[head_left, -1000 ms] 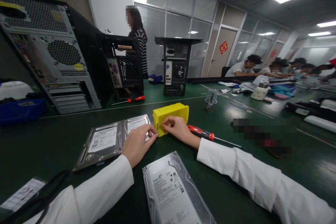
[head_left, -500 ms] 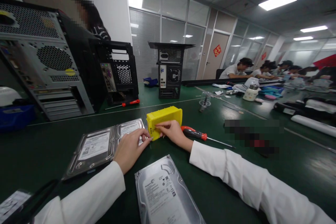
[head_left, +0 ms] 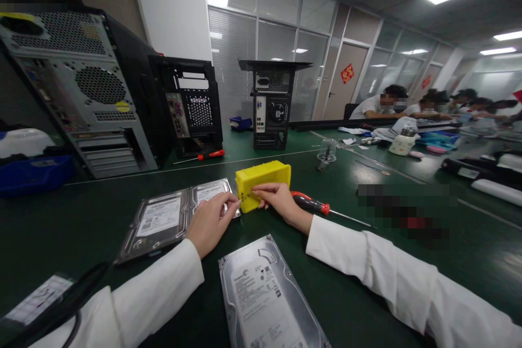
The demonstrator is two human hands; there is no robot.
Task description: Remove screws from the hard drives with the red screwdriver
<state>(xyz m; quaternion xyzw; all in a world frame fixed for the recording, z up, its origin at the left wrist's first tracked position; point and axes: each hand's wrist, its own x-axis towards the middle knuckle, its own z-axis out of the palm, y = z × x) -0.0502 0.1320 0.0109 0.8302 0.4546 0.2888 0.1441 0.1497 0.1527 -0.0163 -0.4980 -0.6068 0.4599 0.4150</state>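
Observation:
A yellow plastic box [head_left: 265, 175] stands tilted on the green table, its open side toward me. My right hand [head_left: 281, 202] reaches into it, thumb and fingers pinched; anything between them is too small to make out. Beside the box's left edge is my left hand [head_left: 214, 220], its fingers curled together near the corner; what they may hold is hidden. Two hard drives [head_left: 161, 217] lie side by side behind and left of my left hand. Another hard drive [head_left: 265, 299], label up, lies nearest me. Right of the box rests a red-and-black screwdriver [head_left: 312, 204].
Computer cases stand at the back: a large one [head_left: 138, 81] at left, an open black frame [head_left: 198, 103] and a smaller one [head_left: 271, 106]. Another screwdriver [head_left: 210, 155] lies before the frame. A clear plastic holder [head_left: 327, 153] stands right of centre. People sit at far right.
The camera view has turned slightly left, so things appear shifted right. Both hands keep nearly the same pose at the yellow box.

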